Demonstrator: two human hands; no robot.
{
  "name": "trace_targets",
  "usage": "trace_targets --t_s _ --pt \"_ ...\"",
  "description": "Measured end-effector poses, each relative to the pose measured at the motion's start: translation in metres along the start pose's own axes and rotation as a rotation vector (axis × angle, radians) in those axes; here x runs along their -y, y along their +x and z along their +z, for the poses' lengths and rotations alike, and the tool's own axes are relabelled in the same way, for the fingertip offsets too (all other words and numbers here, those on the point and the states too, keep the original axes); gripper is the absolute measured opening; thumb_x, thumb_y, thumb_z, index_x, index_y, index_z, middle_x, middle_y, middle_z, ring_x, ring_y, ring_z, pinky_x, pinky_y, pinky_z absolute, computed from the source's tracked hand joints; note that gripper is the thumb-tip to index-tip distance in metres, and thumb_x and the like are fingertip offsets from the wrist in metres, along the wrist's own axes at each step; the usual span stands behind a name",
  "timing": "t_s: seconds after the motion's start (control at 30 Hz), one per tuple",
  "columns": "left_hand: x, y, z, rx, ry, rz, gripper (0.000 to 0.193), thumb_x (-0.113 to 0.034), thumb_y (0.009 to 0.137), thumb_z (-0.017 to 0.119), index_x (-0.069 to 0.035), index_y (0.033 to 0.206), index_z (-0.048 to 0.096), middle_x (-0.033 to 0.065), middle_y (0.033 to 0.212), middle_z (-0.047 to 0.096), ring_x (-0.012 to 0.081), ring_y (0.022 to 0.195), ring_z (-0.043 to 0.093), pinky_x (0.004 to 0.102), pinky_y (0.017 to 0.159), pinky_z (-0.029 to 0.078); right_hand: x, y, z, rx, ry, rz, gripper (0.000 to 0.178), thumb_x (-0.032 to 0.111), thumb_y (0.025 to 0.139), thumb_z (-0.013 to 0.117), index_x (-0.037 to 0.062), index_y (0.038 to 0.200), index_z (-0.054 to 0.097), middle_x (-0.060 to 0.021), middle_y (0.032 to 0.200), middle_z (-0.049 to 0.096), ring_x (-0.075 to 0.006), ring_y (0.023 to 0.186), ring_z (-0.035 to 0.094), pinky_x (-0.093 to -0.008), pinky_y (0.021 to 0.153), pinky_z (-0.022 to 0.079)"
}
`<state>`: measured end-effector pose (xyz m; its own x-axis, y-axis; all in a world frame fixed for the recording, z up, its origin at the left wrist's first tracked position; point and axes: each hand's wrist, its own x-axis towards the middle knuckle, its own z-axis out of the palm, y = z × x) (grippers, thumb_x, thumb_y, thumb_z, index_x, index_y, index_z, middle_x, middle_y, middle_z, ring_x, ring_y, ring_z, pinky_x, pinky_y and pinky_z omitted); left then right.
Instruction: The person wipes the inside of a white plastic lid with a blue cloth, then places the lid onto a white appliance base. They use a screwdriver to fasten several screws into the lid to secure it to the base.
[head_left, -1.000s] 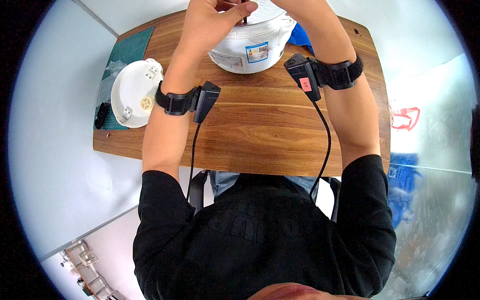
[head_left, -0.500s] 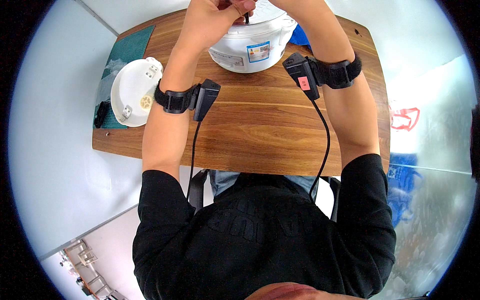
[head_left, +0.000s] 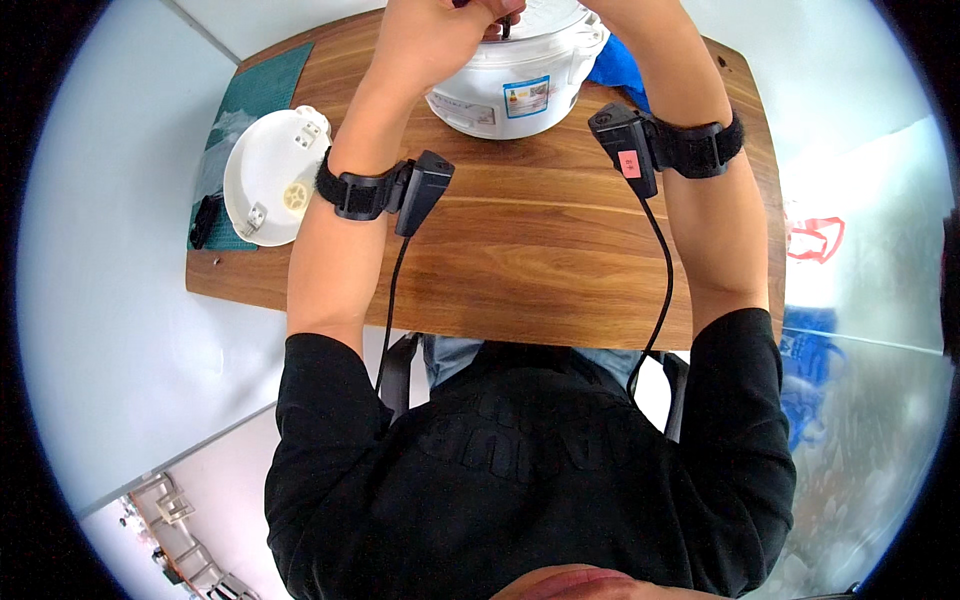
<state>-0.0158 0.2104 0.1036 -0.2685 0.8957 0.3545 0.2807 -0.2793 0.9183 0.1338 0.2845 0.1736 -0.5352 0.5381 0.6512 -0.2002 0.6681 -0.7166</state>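
At the top edge stands a round white appliance (head_left: 505,95) with a blue-edged label, its shape like a rice cooker body. My left hand (head_left: 440,40) reaches to its rim, fingers closed in a pinch. A short dark thin piece (head_left: 507,28) shows just below the fingertips; its kind cannot be made out. My right hand (head_left: 612,10) is at the appliance's right side, nearly all cut off by the top edge, so its fingers are hidden. A black device is strapped to each forearm.
Left on the wooden table (head_left: 520,250), a shallow white round cover (head_left: 262,160) with small fittings overlaps a green mat (head_left: 265,85). A black item (head_left: 205,220) lies beside it. Blue material (head_left: 622,75) sits behind my right forearm. Black cables hang from both strapped devices.
Both forearms and the appliance sit slightly further right and higher in the picture, and the table has shifted a little too. My left hand keeps its pinch at the rim.
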Motion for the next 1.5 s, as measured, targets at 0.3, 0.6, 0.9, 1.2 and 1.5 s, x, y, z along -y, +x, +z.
trace_targets --t_s 0.3,0.6,0.9,1.2,1.5 --pt "-0.009 -0.002 0.004 -0.020 0.069 0.017 0.010 -0.003 0.098 0.068 0.003 0.090 0.066 0.0049 0.081 0.068 0.0111 0.069 0.061 0.0269 0.061 0.051 0.011 -0.001 0.008 -0.041 -0.099 0.044 0.031 0.012 0.089 0.078 -0.0053 0.108 0.061 -0.0079 0.085 0.066 -0.0129 0.074 0.060 -0.0289 0.065 0.051" --pt "0.007 0.004 -0.004 -0.021 -0.037 -0.027 0.009 -0.001 0.098 0.065 0.003 0.091 0.066 0.0055 0.083 0.069 0.0123 0.070 0.064 0.0280 0.063 0.056 -0.009 0.006 0.005 0.022 0.151 0.012 0.026 0.011 0.093 0.074 -0.0081 0.109 0.065 -0.0102 0.087 0.072 -0.0123 0.072 0.063 -0.0280 0.063 0.051" --pt "0.002 0.003 -0.001 -0.045 0.021 -0.053 0.011 -0.006 0.100 0.065 0.004 0.097 0.068 0.0055 0.084 0.070 0.0123 0.072 0.064 0.0268 0.065 0.055 -0.003 0.001 0.005 -0.052 -0.015 -0.078 0.026 0.011 0.093 0.072 -0.0092 0.108 0.065 -0.0089 0.081 0.072 -0.0127 0.070 0.063 -0.0277 0.062 0.050" --pt "0.015 0.006 -0.008 0.015 -0.062 -0.030 0.012 -0.008 0.099 0.068 0.002 0.094 0.068 0.0038 0.081 0.069 0.0101 0.069 0.062 0.0248 0.063 0.052 0.006 0.003 0.000 -0.043 -0.035 0.028 0.030 0.009 0.092 0.071 -0.0112 0.114 0.066 -0.0154 0.087 0.075 -0.0151 0.076 0.069 -0.0288 0.065 0.053" --pt "0.019 0.003 -0.008 -0.036 -0.042 0.017 0.013 -0.009 0.094 0.076 0.001 0.090 0.069 0.0035 0.078 0.069 0.0087 0.066 0.059 0.0236 0.060 0.049 -0.006 0.005 -0.001 -0.001 -0.010 -0.031 0.029 0.007 0.089 0.074 -0.0116 0.110 0.065 -0.0156 0.081 0.074 -0.0189 0.072 0.070 -0.0300 0.063 0.053"
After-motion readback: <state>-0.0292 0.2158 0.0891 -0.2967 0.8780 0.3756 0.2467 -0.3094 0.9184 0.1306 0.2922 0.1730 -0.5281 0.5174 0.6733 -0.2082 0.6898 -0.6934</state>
